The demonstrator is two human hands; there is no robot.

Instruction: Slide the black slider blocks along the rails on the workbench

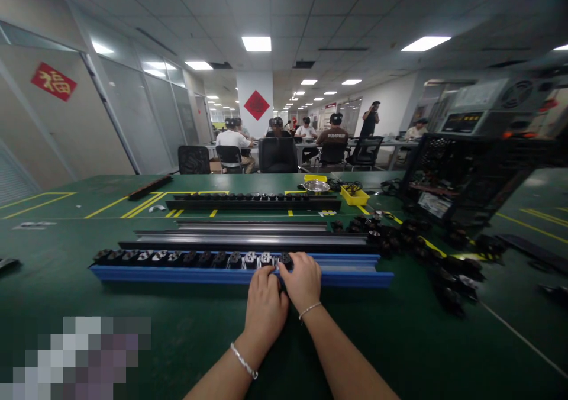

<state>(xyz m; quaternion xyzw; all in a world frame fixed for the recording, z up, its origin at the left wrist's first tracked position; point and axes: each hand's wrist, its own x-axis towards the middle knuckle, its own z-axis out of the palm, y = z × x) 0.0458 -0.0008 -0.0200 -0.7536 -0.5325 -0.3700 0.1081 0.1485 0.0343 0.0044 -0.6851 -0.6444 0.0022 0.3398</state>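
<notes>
A long blue channel rail (355, 278) lies across the green table in front of me. A row of mostly black socket modules (220, 260) sits in it from the left end to about the middle, a few with paler faces. My right hand (304, 278) is closed around a black socket module (286, 260) at the right end of that row, thumb and fingers on either side of it. Beside it, my left hand (266, 299) curls its fingers over the rail's front edge, next to the same module. The left fingertips are partly hidden.
Dark channel rails (248, 239) lie just behind, and another filled rail (252, 202) farther back. Loose black modules (399, 234) are heaped at right, before an open computer case (470, 175). A yellow tray (355, 196) and metal dish (316, 185) stand behind. People sit beyond the table.
</notes>
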